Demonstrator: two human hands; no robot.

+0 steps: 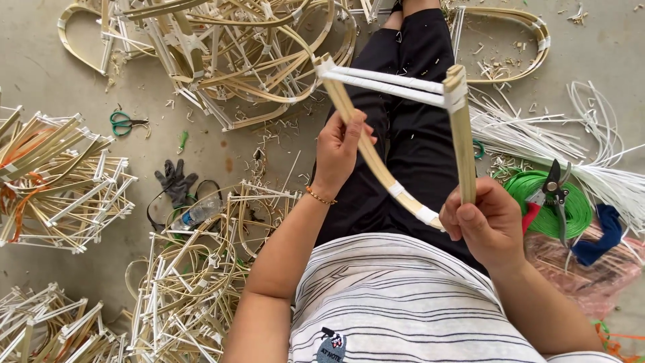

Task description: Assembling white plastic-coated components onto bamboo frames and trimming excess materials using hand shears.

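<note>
While seated on the floor: a person holds a bamboo frame [396, 134] up over the lap, likely to check its joints.
Left hand [339, 151]: fingers closed round the curved strip, at 10 o'clock of the frame.
Right hand [487, 222]: fingers wrapped on the straight bar's lower end, 4 o'clock.
Pruning shears [556, 191]: on a green coil [574, 208], 3 o'clock, within reach.
Finished frames [60, 181]: heaped at 9 o'clock.
Scissors [124, 123]: 10 o'clock, well apart.

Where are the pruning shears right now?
In the head view the pruning shears lie on the floor at the person's right, on a green coil, just beyond the right hand and beside a blue cloth.
</note>
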